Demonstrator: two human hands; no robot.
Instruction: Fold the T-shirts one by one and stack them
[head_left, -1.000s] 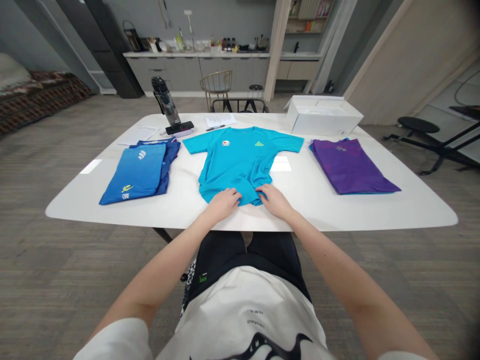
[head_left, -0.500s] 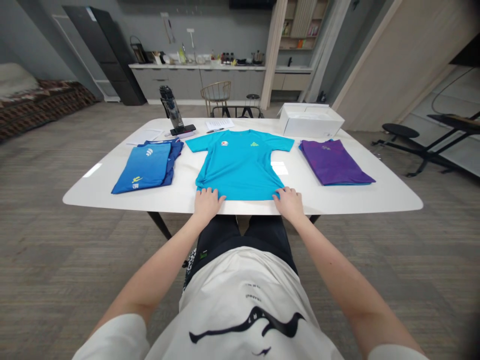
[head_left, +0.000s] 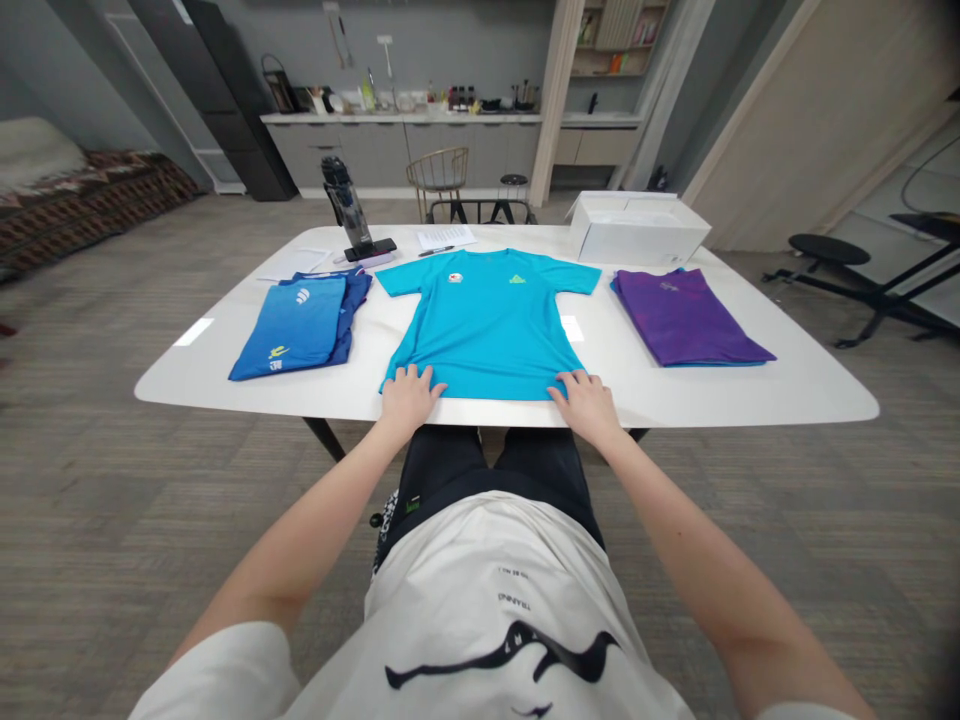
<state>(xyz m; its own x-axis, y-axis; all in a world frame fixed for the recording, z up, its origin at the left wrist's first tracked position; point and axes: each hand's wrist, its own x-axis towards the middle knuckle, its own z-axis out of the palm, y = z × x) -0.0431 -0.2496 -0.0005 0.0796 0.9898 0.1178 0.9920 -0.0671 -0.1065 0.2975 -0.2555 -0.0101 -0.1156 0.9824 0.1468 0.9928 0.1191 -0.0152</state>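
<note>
A turquoise short-sleeved T-shirt (head_left: 495,325) lies spread out on the white table (head_left: 795,385), its neck at the far side and its hem along the near edge. It has a small round badge and a green print on the chest. My left hand (head_left: 409,400) rests on the hem's left corner, fingers spread on the cloth and thumb pointing inward. On the right corner lies my right hand (head_left: 589,402), also with fingers apart and its thumb turned inward. Slight creases run across the shirt above the hem. My palms hide parts of both corners.
Folded blue shirts (head_left: 292,325) lie to the left, and a folded purple shirt (head_left: 694,318) atop another to the right. Behind are a dark bottle (head_left: 349,205), a phone (head_left: 371,249), a pen (head_left: 436,251), papers (head_left: 448,236) and a white box (head_left: 637,228).
The left hem corner has spread outward to the left along with my left hand, whose fingers are further apart. My right hand stays at its corner. The whole view has shifted slightly.
</note>
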